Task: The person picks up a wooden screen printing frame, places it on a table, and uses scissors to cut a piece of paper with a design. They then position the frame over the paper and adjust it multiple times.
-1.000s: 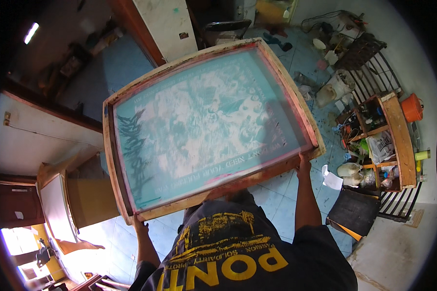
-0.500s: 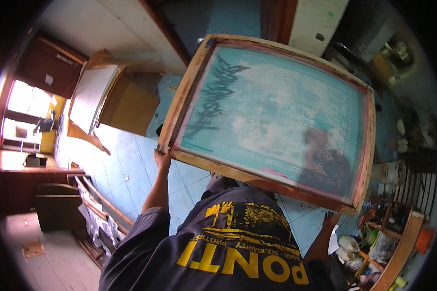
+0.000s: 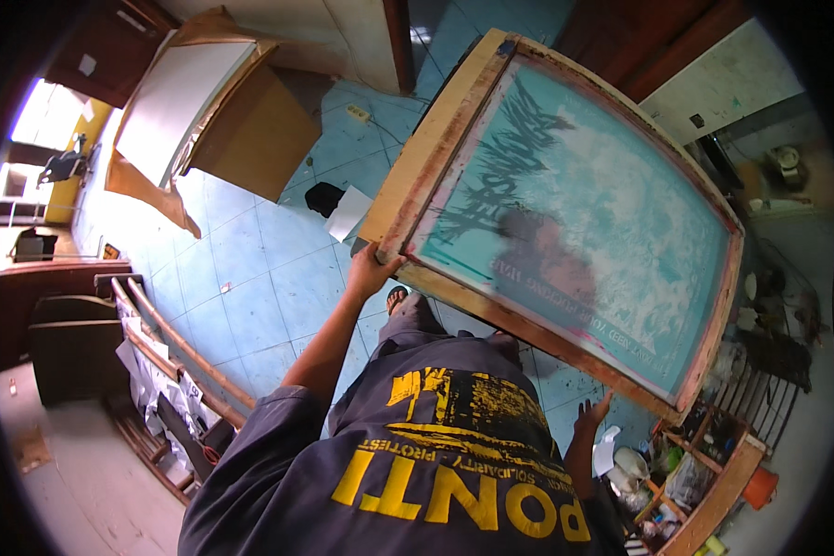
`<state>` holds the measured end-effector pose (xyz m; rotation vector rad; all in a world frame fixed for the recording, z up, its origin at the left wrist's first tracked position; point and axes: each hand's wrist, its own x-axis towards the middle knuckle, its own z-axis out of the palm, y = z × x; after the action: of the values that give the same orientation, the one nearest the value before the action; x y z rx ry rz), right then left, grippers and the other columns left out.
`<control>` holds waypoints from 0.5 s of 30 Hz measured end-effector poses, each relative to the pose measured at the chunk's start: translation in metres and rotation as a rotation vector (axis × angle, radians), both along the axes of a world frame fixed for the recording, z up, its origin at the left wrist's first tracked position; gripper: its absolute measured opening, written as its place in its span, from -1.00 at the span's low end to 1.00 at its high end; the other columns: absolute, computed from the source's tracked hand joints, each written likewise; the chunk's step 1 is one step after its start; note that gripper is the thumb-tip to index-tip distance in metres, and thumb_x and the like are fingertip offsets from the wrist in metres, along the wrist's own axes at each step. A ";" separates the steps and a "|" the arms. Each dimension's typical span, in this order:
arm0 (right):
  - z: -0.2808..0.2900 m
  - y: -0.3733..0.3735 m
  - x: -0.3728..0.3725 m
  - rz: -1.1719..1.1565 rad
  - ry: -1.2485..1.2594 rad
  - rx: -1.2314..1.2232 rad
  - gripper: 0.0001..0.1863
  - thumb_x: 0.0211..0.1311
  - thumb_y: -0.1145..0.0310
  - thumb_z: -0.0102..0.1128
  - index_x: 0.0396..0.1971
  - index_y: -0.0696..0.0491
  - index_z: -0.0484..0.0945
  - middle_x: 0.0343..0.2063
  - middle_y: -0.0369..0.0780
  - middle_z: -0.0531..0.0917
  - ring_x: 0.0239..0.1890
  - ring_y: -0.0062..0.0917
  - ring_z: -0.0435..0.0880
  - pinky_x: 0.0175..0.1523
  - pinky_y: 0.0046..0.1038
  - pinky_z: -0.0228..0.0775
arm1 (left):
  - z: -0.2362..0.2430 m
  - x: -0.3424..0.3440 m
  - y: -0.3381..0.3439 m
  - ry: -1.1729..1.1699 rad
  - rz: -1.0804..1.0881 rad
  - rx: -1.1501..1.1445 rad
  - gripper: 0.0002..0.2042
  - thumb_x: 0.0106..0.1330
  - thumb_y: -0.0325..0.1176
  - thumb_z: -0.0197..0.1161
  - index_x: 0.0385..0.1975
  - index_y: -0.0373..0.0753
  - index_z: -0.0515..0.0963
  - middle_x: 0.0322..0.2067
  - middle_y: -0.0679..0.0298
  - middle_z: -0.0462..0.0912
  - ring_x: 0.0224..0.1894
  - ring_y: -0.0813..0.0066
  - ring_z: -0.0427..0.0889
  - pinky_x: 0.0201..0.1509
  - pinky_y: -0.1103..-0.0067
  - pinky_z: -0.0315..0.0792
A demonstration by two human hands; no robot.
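A large screen-printing frame (image 3: 574, 222) with wooden sides and a teal-and-white mesh is tilted in front of me, above the floor. Dark brush-like lettering runs along its left part, and a reddish dark shadow shows on the mesh. My left hand (image 3: 375, 271) grips the frame's near left corner, thumb on the wood. Below the near edge, towards the right, is my right hand (image 3: 591, 415). Its fingers are apart, and one fingertip meets or nearly meets the wooden edge.
Blue floor tiles (image 3: 241, 296) lie around my feet. A white board with brown sheets (image 3: 259, 139) leans at the far left. A black object and white paper (image 3: 347, 218) lie on the floor. Bamboo poles (image 3: 185, 347) stand left; a cluttered wooden crate (image 3: 713, 500) is at right.
The screen frame has turned clockwise and shifted right, with my left hand moving up and right on its corner. My right hand is further left and a little apart from the near right corner.
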<state>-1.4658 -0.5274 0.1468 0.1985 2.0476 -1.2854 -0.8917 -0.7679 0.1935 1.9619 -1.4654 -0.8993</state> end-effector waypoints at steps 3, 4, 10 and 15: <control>0.020 -0.030 0.063 0.068 0.017 0.024 0.02 0.05 -0.30 0.14 0.32 0.02 -0.09 0.22 -0.08 0.15 0.17 -0.15 0.26 0.16 -0.10 0.18 | -0.007 0.012 -0.006 -0.150 -0.068 0.201 -0.30 -0.06 0.18 0.37 -0.03 -0.25 0.51 -0.02 0.07 0.54 0.11 0.10 0.44 0.06 0.22 0.37; 0.035 -0.038 0.090 0.109 0.020 0.001 0.06 0.04 -0.31 0.15 0.34 0.04 -0.13 0.23 -0.05 0.13 0.19 -0.12 0.26 0.19 -0.09 0.18 | -0.008 0.010 -0.008 -0.143 -0.076 0.216 -0.28 -0.07 0.21 0.36 0.00 -0.23 0.49 0.01 0.09 0.51 0.13 0.10 0.41 0.08 0.21 0.34; 0.052 -0.086 0.184 0.204 0.072 0.050 0.08 0.05 -0.17 0.26 0.37 0.07 -0.17 0.29 0.05 0.08 0.27 -0.09 0.21 0.28 -0.11 0.11 | -0.005 0.016 -0.003 -0.158 -0.051 0.167 -0.23 -0.08 0.29 0.32 0.05 -0.16 0.45 0.03 0.13 0.50 0.13 0.13 0.40 0.11 0.21 0.28; 0.084 -0.126 0.288 1.255 1.170 0.031 -0.07 -0.06 0.09 0.41 0.28 0.16 0.15 0.24 0.07 0.20 0.31 -0.02 0.13 0.34 -0.08 -0.02 | -0.016 0.024 -0.003 -0.071 -0.082 0.115 -0.27 -0.07 0.28 0.32 0.00 -0.17 0.48 -0.06 0.10 0.54 0.07 0.10 0.45 0.08 0.21 0.30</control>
<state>-1.1779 -0.6536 0.2311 -1.8938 2.2142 -0.4731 -0.8673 -0.7710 0.1778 2.0474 -1.5767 -0.9782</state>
